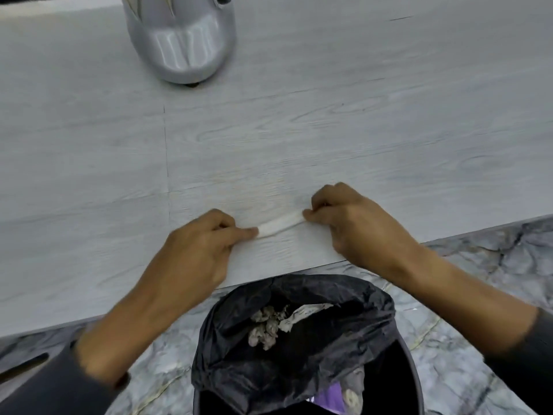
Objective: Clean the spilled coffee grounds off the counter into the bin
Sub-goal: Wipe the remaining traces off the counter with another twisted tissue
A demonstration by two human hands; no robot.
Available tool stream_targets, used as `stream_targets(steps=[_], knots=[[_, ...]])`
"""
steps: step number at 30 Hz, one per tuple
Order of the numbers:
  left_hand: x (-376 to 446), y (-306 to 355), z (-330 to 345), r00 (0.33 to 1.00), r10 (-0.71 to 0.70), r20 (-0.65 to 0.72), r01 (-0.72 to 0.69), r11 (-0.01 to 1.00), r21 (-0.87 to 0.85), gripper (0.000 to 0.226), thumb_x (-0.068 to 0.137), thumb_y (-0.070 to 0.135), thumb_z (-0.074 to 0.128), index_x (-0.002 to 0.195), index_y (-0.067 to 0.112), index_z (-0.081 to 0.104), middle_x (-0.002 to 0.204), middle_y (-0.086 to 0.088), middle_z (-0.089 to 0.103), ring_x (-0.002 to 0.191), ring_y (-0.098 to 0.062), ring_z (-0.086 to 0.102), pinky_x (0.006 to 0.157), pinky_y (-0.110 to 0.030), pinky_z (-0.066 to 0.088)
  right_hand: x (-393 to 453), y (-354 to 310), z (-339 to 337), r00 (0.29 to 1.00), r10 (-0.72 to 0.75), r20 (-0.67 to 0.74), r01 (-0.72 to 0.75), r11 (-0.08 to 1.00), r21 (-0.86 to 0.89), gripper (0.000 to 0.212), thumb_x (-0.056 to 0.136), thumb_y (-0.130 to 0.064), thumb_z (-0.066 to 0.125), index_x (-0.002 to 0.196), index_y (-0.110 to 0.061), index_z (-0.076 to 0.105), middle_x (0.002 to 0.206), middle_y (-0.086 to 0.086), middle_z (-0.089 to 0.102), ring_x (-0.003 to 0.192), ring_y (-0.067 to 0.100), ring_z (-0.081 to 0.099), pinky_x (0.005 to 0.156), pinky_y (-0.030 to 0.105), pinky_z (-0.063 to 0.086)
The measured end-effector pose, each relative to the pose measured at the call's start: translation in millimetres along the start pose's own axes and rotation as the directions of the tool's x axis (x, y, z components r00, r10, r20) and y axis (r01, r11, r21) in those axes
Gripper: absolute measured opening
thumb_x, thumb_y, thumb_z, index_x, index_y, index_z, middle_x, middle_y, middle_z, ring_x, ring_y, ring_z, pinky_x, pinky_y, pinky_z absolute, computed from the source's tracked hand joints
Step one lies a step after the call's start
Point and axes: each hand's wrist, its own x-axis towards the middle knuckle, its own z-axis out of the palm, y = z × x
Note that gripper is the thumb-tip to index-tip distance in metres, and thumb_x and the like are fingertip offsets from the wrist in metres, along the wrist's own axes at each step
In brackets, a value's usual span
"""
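Note:
A rolled white tissue lies on the pale wood-grain counter, close to its front edge. My left hand pinches the tissue's left end, and my right hand pinches its right end. A faint brownish smear shows on the counter just behind the tissue. Below the counter edge, between my forearms, stands the bin lined with a black bag. Crumpled tissues lie inside it.
A silver appliance stands on the counter at the back, left of centre. The floor below is grey marble. A purple wrapper shows at the bin's lower part.

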Motion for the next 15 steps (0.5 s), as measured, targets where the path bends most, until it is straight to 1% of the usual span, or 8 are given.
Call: stream_targets(steps=[2, 5, 7, 9, 11, 13, 14, 15], knots=[[25, -2, -10, 0.999, -0.011, 0.032, 0.011, 1.0, 0.011, 0.041, 0.088, 0.003, 0.065, 0.112, 0.035, 0.073, 0.098, 0.012, 0.062, 0.072, 0.001, 0.051, 0.065, -0.002, 0.036, 13, 12, -13, 0.999, 0.033, -0.002, -0.033, 0.998, 0.048, 0.036, 0.08, 0.012, 0.061, 0.104, -0.01, 0.077, 0.102, 0.006, 0.066, 0.091, 0.027, 0.063, 0.077, 0.036, 0.055], [108, 2, -30, 0.998, 0.024, -0.062, -0.027, 0.999, -0.036, 0.03, 0.094, 0.013, 0.063, 0.112, 0.035, 0.074, 0.098, 0.013, 0.064, 0.086, -0.001, 0.057, 0.077, -0.002, 0.037, 54, 50, -49, 0.975, 0.174, -0.137, -0.168, 0.984, 0.051, 0.034, 0.082, 0.009, 0.061, 0.102, -0.012, 0.078, 0.101, 0.007, 0.068, 0.089, 0.022, 0.065, 0.078, 0.021, 0.047], [174, 15, -36, 0.992, 0.075, -0.106, -0.077, 0.997, -0.016, 0.026, 0.096, 0.018, 0.062, 0.113, 0.034, 0.074, 0.098, 0.014, 0.063, 0.084, 0.003, 0.054, 0.077, 0.001, 0.034, 80, 83, -74, 0.943, 0.256, -0.212, -0.258, 0.966, 0.018, 0.031, 0.085, 0.004, 0.061, 0.103, -0.015, 0.078, 0.103, 0.007, 0.07, 0.089, 0.017, 0.064, 0.076, 0.013, 0.042], [233, 31, -34, 0.984, 0.128, -0.125, -0.128, 0.992, 0.013, 0.026, 0.096, 0.017, 0.061, 0.113, 0.032, 0.074, 0.094, 0.014, 0.062, 0.073, 0.005, 0.051, 0.069, 0.005, 0.03, 98, 118, -92, 0.903, 0.341, -0.261, -0.354, 0.935, -0.002, 0.029, 0.087, -0.002, 0.062, 0.106, -0.017, 0.077, 0.104, 0.008, 0.073, 0.084, 0.015, 0.063, 0.073, 0.008, 0.04], [280, 41, -23, 0.985, 0.147, -0.089, -0.146, 0.989, 0.021, 0.027, 0.096, 0.014, 0.06, 0.114, 0.029, 0.074, 0.098, 0.012, 0.066, 0.07, 0.009, 0.053, 0.065, 0.006, 0.03, 104, 149, -98, 0.85, 0.45, -0.272, -0.462, 0.886, 0.023, 0.028, 0.087, -0.004, 0.064, 0.108, -0.019, 0.076, 0.104, 0.008, 0.073, 0.08, 0.01, 0.06, 0.066, 0.004, 0.04], [310, 44, -7, 0.98, 0.198, 0.013, -0.199, 0.977, 0.075, 0.03, 0.097, 0.011, 0.058, 0.115, 0.029, 0.074, 0.108, 0.01, 0.07, 0.082, 0.005, 0.057, 0.064, 0.007, 0.032, 102, 171, -95, 0.822, 0.523, -0.225, -0.537, 0.844, 0.002, 0.033, 0.087, 0.001, 0.061, 0.11, -0.019, 0.075, 0.106, 0.007, 0.073, 0.084, 0.01, 0.06, 0.072, 0.006, 0.041], [318, 43, 1, 0.976, 0.208, 0.06, -0.212, 0.973, 0.088, 0.032, 0.097, 0.01, 0.057, 0.115, 0.031, 0.073, 0.112, 0.01, 0.07, 0.089, 0.002, 0.057, 0.065, 0.006, 0.033, 98, 177, -91, 0.82, 0.536, -0.202, -0.551, 0.834, -0.026, 0.036, 0.087, 0.003, 0.057, 0.112, -0.018, 0.074, 0.108, 0.007, 0.072, 0.089, 0.013, 0.062, 0.075, 0.008, 0.04], [322, 43, 7, 0.975, 0.201, 0.095, -0.208, 0.975, 0.083, 0.034, 0.097, 0.009, 0.056, 0.114, 0.033, 0.073, 0.114, 0.01, 0.07, 0.091, -0.001, 0.058, 0.064, 0.005, 0.033, 94, 180, -86, 0.824, 0.53, -0.199, -0.548, 0.835, -0.046, 0.038, 0.087, 0.003, 0.054, 0.113, -0.018, 0.074, 0.11, 0.008, 0.072, 0.094, 0.018, 0.063, 0.075, 0.008, 0.039]])
